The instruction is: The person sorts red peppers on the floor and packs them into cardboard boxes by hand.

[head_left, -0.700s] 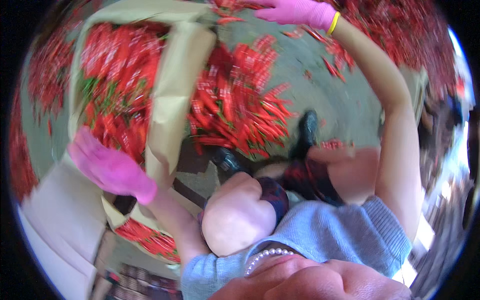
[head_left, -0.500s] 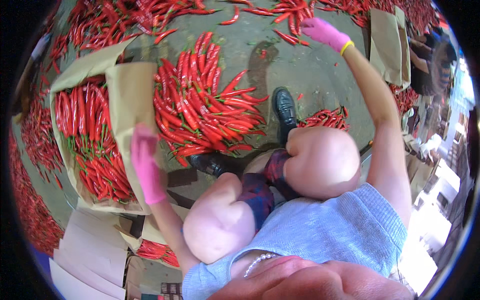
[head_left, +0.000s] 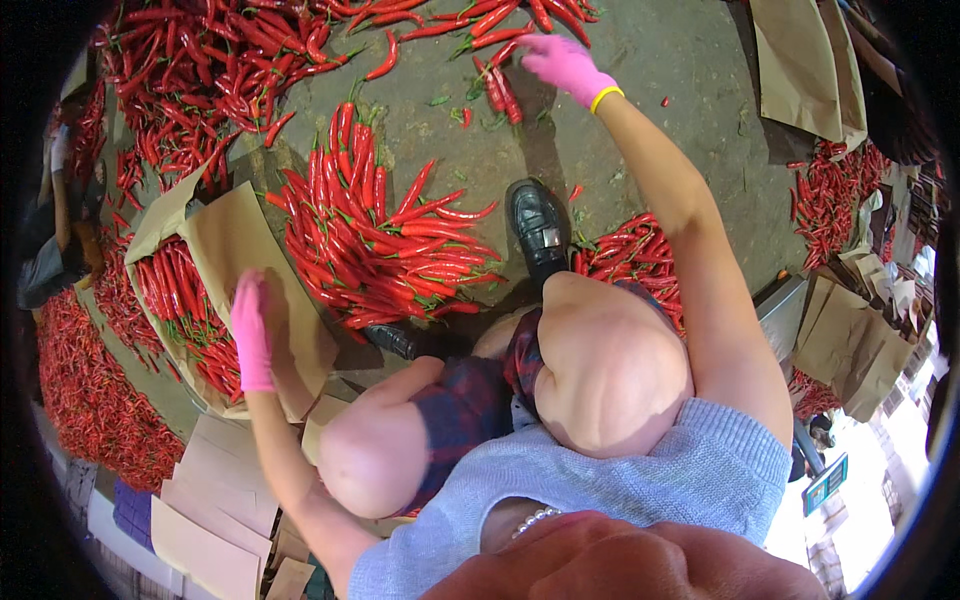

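My left hand [head_left: 252, 335], in a pink glove, rests against the side of a brown paper bag [head_left: 270, 260], its fingers stretched upward. Inside the bag, red chili peppers [head_left: 172, 285] lie in rows. My right hand [head_left: 568, 68], also pink-gloved with a yellow cuff, reaches far forward over the floor. Its fingers are extended, with the tips at a few loose chili peppers [head_left: 497, 37]; whether they press on one cannot be told. Two more chilies [head_left: 498, 90] lie just below those fingertips. Between the bag and my shoes spreads a large heap of chilies [head_left: 385, 240].
A smaller chili pile [head_left: 635, 255] lies beside my right knee. My black shoe [head_left: 538, 228] stands on the grey floor. More chilies [head_left: 200, 60] cover the back left. Another paper bag [head_left: 800, 65] stands at the back right. Cardboard sheets [head_left: 215, 500] lie at the lower left.
My view has turned, shifting the scene leftward. My right hand has come closer to the loose chilies at the back. The left hand stays at the bag's side.
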Demonstrator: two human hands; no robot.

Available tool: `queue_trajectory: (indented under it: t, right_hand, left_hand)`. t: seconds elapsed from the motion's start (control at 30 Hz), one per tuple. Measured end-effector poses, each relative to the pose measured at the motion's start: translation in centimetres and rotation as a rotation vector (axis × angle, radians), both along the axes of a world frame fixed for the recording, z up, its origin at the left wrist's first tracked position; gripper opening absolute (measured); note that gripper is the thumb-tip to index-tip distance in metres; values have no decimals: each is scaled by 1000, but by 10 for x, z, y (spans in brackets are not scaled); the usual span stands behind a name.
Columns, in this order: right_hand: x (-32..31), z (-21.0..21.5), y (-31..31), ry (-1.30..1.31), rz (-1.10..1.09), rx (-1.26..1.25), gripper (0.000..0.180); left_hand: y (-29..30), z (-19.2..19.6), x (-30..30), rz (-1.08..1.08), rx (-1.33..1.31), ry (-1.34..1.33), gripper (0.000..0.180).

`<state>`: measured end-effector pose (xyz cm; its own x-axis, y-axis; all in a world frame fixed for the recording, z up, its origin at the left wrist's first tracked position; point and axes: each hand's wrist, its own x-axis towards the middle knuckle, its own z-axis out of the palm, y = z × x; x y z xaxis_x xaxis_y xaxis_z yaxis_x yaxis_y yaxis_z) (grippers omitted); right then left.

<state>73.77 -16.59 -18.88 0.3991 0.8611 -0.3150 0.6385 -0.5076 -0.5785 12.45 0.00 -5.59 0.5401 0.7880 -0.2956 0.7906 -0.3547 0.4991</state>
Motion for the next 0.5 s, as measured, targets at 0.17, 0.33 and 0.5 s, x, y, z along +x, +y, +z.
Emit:
queue_trajectory:
  t: [0.17, 0.33, 0.5]
  right_hand:
    - [42, -5, 31, -131, -152, 151, 38]
    - [53, -2, 21, -50, -495, 242, 34]
    - [67, -1, -27, 195, -660, 70, 33]
  left_hand:
    - [-4, 32, 128, -16, -495, -9, 40]
    - [11, -40, 337, -473, -110, -96, 36]
    - [-7, -131, 519, -441, 236, 42, 31]
